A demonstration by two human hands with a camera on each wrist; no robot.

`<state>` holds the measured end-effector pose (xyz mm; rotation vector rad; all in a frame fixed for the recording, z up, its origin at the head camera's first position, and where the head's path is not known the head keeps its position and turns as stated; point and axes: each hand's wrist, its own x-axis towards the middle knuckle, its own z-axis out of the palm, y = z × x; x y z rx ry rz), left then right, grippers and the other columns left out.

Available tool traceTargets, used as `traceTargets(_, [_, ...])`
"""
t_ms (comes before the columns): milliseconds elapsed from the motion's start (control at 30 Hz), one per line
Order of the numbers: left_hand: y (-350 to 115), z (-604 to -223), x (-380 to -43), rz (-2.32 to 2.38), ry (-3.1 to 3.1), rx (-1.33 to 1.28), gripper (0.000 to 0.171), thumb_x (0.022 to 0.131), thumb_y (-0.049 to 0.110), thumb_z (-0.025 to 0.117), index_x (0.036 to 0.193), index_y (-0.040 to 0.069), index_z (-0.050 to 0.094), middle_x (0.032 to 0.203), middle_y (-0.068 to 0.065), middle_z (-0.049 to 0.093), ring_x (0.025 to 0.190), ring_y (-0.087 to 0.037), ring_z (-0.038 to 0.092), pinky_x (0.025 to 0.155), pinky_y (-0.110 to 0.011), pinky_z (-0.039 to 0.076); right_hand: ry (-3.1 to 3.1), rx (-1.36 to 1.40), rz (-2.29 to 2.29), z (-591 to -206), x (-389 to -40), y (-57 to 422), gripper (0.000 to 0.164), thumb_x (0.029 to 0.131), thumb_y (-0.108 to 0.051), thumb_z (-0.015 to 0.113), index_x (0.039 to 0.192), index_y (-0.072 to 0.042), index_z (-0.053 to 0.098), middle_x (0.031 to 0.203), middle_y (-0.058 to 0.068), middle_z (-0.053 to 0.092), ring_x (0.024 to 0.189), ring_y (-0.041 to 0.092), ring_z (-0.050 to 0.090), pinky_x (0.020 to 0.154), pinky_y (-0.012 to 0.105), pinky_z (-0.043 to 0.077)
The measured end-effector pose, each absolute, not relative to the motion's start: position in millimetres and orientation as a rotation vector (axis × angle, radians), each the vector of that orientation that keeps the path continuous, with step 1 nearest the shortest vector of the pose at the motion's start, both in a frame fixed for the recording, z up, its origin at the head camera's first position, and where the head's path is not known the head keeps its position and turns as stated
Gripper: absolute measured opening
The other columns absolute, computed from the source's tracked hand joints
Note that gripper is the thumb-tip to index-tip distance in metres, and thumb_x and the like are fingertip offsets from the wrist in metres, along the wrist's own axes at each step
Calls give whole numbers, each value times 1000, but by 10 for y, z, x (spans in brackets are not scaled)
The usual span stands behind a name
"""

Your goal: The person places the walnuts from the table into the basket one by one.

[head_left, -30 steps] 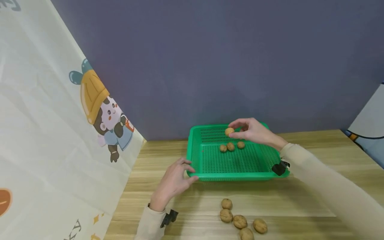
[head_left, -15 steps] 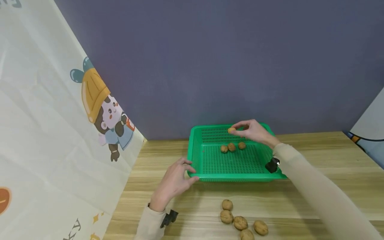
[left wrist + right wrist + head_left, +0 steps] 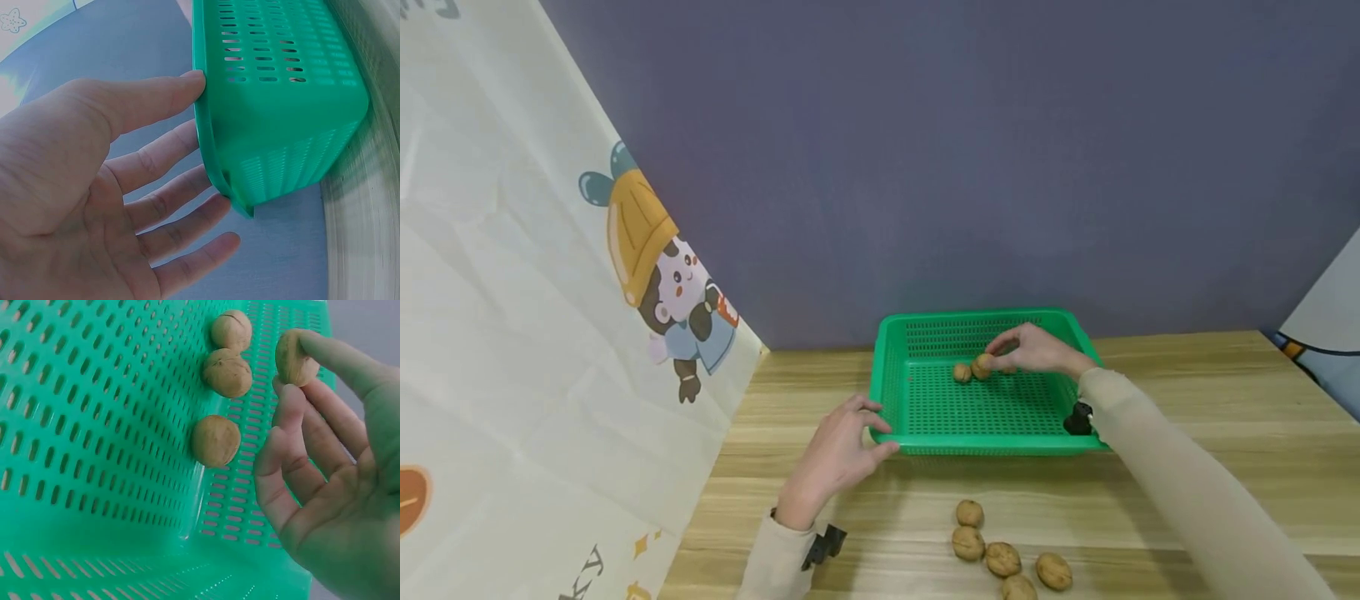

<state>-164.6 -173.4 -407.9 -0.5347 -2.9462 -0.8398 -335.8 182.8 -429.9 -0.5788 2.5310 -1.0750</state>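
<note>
Walnut (image 3: 290, 359) pinched by right hand (image 3: 1036, 350) inside green basket (image 3: 992, 441), near three walnuts (image 3: 215, 441). Basket's near-left corner gripped by left hand (image 3: 835, 454); in front of basket, five walnuts (image 3: 1002, 559).

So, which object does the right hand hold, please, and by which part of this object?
The right hand holds a walnut, pinched by its sides between the thumb and fingers.

Head cam: high, faces fwd/down, wide, takes in green plastic basket (image 3: 977, 439). L wrist cam: v. close, past L hand (image 3: 78, 200) at basket's outer wall, tipped sideways. R wrist cam: close, past R hand (image 3: 340, 503) into basket; shares walnuts (image 3: 228, 373) w/ head.
</note>
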Motion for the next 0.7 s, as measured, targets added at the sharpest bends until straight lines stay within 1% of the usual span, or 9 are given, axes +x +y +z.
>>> traceTargets(67, [-1735, -4077, -1646, -840, -2940, -538, 21, 94, 28, 83, 107, 12, 83, 141, -10, 67, 130, -39, 64, 111, -60, 53, 2516, -586, -1064, -4318, -3366, 1826, 45, 102, -38, 73, 133, -5, 71, 131, 20, 73, 101, 34, 73, 82, 50, 63])
traceTargets(200, [-1735, -4079, -1649, -837, -2934, -548, 21, 93, 27, 83, 107, 11, 83, 140, -11, 67, 130, -40, 64, 111, -60, 52, 2510, -605, -1011, -4360, -3384, 1814, 42, 100, -34, 76, 127, -3, 73, 123, 18, 76, 94, 31, 73, 81, 49, 63])
traceTargets(333, [-1734, -4084, -1651, -832, -2943, -546, 22, 93, 28, 83, 107, 12, 83, 141, -10, 67, 130, -39, 64, 111, -59, 53, 2517, -622, -971, -4405, -3394, 1803, 42, 100, -33, 76, 126, -1, 73, 118, 17, 77, 87, 30, 73, 77, 47, 62])
traceTargets(467, [-1733, -4091, -1653, -828, -2944, -544, 21, 93, 28, 84, 107, 12, 83, 141, -10, 67, 131, -40, 64, 111, -59, 53, 2515, -637, -963, -4419, -3390, 1797, 44, 100, -33, 77, 128, 1, 71, 118, 18, 76, 84, 30, 72, 76, 46, 62])
traceTargets(567, [-1732, -4092, -1654, -825, -2939, -546, 20, 93, 27, 84, 107, 12, 83, 141, -10, 67, 131, -40, 63, 111, -60, 53, 2528, -619, -948, -4427, -3393, 1798, 44, 99, -33, 77, 128, 0, 72, 119, 18, 76, 84, 29, 72, 76, 46, 62])
traceTargets(667, [-1730, -4094, -1655, -823, -2933, -550, 20, 93, 27, 84, 106, 12, 83, 140, -11, 67, 132, -40, 63, 110, -60, 54, 2543, -598, -931, -4434, -3399, 1802, 44, 99, -34, 77, 128, -1, 72, 120, 18, 76, 86, 30, 72, 78, 47, 62])
traceTargets(700, [-1729, -4095, -1656, -820, -2932, -553, 20, 93, 27, 83, 106, 11, 83, 140, -11, 67, 132, -40, 63, 110, -59, 54, 2553, -583, -925, -4442, -3403, 1800, 43, 99, -34, 78, 128, -2, 72, 121, 18, 76, 90, 29, 73, 79, 47, 63])
